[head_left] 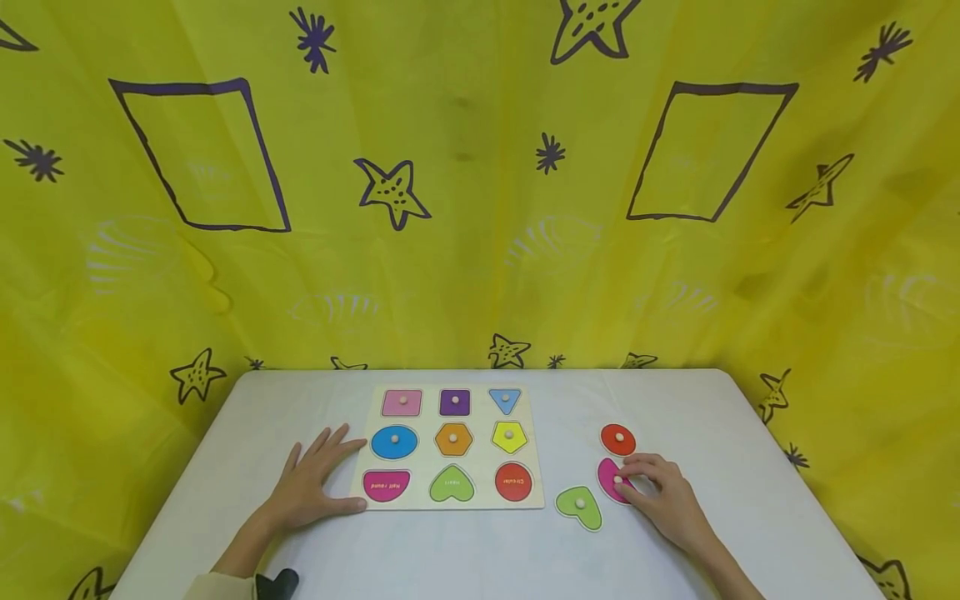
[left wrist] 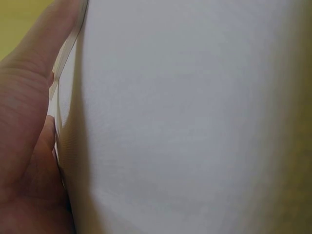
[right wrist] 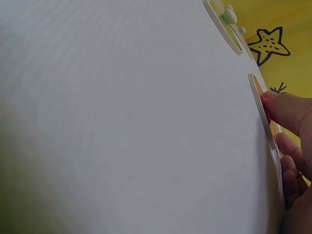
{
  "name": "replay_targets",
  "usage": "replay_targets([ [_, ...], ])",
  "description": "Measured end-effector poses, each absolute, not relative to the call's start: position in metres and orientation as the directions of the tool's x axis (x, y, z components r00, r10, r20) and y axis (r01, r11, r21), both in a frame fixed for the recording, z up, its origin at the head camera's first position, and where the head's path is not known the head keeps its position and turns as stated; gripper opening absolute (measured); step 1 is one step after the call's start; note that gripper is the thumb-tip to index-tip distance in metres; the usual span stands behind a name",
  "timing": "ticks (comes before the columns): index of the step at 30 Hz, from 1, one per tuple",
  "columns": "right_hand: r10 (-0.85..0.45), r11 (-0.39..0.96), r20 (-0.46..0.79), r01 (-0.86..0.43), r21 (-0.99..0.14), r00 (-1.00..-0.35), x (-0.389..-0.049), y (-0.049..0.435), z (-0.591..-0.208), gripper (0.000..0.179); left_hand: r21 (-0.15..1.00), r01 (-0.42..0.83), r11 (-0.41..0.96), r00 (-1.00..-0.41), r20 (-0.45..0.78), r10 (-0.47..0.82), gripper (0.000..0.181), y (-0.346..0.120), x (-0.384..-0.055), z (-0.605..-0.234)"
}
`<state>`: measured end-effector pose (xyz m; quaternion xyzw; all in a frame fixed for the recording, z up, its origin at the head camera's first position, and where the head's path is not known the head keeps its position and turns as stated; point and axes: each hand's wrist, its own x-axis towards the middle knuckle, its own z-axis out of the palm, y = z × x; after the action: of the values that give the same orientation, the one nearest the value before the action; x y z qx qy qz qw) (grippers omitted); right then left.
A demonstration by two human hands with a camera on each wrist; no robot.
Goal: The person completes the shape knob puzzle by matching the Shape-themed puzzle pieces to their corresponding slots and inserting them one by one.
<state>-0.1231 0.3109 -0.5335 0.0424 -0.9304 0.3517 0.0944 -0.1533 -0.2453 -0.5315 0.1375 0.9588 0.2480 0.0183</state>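
A shape puzzle board (head_left: 483, 450) lies on the table. My left hand (head_left: 311, 487) rests at its left edge, fingers and thumb spread, fingertips right at the rim. At the right, my right hand (head_left: 671, 504) pinches the small knob of a pink half-round puzzle piece (head_left: 609, 475) between thumb and fingers. In the right wrist view that piece (right wrist: 259, 107) shows edge-on beneath the thumb, close over the table. Just left of it is a green heart piece (head_left: 573, 500) with a pale knob; a red round piece (head_left: 611, 446) lies behind.
Six knobbed pieces fill the board's two far rows, among them a blue oval (head_left: 382, 446) and an orange hexagon (head_left: 445, 446). Its near row shows printed half-round, heart and circle recesses. A yellow patterned curtain (head_left: 465, 275) surrounds the white table (head_left: 420, 558).
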Motion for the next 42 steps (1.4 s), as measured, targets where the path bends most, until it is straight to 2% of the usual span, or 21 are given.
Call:
replay_targets([
  [10,0.004,0.767,0.247,-0.155,-0.623,-0.969,-0.122,0.308,-0.532,0.015,0.491,0.249,0.835,-0.962,0.031,0.270,0.095,-0.245,-0.150,-0.528],
  [31,-0.016,0.768,0.221,-0.154,-0.621,-0.975,-0.124,0.305,-0.522,0.014,0.486,0.244,0.839,-0.964,0.024,0.266,0.094,-0.246,-0.149,-0.531],
  [42,-0.082,0.733,0.306,-0.266,-0.626,-0.948,-0.142,0.304,-0.502,0.017,0.492,0.255,0.833,-0.962,0.040,0.271,0.094,-0.244,-0.150,-0.530],
])
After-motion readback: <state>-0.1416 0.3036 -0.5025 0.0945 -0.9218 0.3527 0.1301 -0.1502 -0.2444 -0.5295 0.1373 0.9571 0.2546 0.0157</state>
